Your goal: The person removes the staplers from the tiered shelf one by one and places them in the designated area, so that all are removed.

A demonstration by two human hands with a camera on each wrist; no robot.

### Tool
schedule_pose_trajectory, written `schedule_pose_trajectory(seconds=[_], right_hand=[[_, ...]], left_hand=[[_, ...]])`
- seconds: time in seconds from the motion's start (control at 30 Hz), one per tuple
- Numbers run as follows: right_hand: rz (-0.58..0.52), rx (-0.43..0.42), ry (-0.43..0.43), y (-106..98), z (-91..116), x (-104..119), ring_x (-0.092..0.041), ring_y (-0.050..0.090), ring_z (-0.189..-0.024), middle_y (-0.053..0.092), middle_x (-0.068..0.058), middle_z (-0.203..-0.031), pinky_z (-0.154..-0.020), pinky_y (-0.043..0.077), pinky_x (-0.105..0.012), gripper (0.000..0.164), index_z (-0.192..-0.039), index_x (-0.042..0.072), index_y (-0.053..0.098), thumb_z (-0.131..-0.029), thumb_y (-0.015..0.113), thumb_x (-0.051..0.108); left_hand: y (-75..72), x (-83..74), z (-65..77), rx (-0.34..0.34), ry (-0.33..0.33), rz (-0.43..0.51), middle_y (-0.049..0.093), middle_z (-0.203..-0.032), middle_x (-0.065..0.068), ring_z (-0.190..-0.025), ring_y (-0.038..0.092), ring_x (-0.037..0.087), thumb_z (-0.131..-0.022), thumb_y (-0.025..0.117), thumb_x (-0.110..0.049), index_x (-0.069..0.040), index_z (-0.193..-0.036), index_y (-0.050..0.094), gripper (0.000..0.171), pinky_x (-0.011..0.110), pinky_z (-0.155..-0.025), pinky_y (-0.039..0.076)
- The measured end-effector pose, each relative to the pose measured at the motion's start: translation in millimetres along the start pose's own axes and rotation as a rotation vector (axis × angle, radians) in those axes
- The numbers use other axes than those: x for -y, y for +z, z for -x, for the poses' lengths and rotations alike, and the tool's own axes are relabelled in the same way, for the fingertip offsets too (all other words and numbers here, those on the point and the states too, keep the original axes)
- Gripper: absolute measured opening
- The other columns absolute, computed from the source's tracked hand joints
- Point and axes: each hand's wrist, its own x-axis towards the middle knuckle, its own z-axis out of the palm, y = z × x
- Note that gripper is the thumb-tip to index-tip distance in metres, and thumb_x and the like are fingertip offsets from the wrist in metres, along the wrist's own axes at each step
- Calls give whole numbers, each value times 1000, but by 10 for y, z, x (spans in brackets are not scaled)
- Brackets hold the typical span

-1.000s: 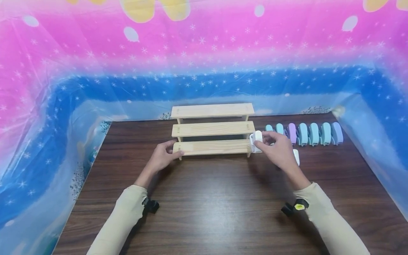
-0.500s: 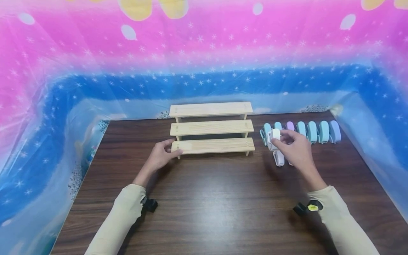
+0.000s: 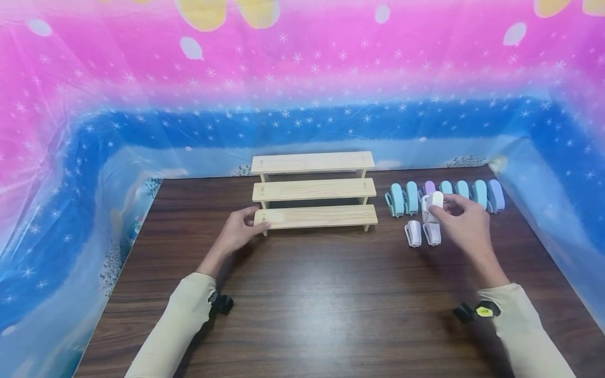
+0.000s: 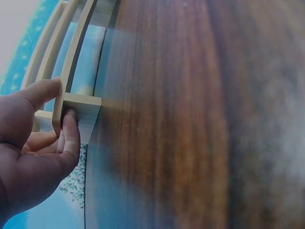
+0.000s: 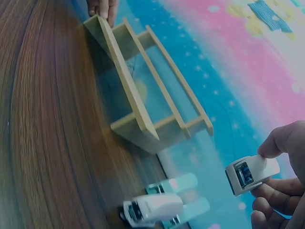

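Note:
A pale wooden three-step rack (image 3: 314, 216) stands at the back of the table. My left hand (image 3: 238, 230) grips the left end of its lowest step; the left wrist view shows the thumb on top of the board (image 4: 71, 57) and fingers beneath. My right hand (image 3: 465, 223) pinches a small white stapler (image 3: 436, 202) between thumb and fingers, to the right of the rack. In the right wrist view this stapler (image 5: 250, 174) is held in the air, its open end facing the rack. Below it two more white staplers (image 3: 413, 233) stand on the table.
Behind the white staplers runs a row of several staplers: mint-green ones (image 3: 396, 199), a purple one (image 3: 429, 187) and a lavender one (image 3: 496, 195) at the right end. The dark wood table (image 3: 312, 304) is bordered by a pink and blue snowflake cloth (image 3: 293, 123).
My right hand has moved right with the white stapler, away from the rack's lowest step. The two standing white staplers have come into view. My left hand keeps its grip on the rack.

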Motion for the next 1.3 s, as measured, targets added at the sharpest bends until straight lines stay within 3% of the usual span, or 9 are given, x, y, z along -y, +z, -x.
schedule_pose_trajectory(seconds=[0.3, 0.83, 1.1, 1.3], right_hand=[[8, -2, 86, -52, -4, -227, -33, 58, -103, 67, -24, -115, -77, 42, -35, 65, -138, -1, 60, -96, 66, 48], [36, 5, 166, -91, -12, -535, -38, 56, -112, 66, -28, -120, -78, 40, -36, 70, -140, -2, 58, -96, 63, 51], [61, 38, 168, -61, 0, -674, -45, 54, -117, 65, -31, -123, -93, 41, -56, 70, -142, -4, 56, -97, 62, 50], [88, 52, 157, -28, -9, -777, -47, 54, -116, 64, -32, -123, -94, 41, -59, 69, -141, -5, 56, -98, 62, 48]], left_hand=[[-2, 15, 8, -2, 0, -2, 66, -129, 23, -113, 68, 33, -95, 75, -28, 3, -152, 44, 72, 43, -89, 56], [-8, 8, 9, 2, -7, 1, 67, -128, 23, -111, 69, 31, -95, 75, -27, 3, -152, 43, 72, 38, -85, 56], [-10, 4, 4, 7, 4, 13, 68, -126, 22, -110, 69, 30, -95, 76, -26, 4, -151, 43, 72, 36, -84, 56], [-12, -2, 9, 10, 6, 22, 68, -125, 22, -108, 70, 29, -95, 75, -24, 5, -151, 43, 72, 34, -83, 55]])
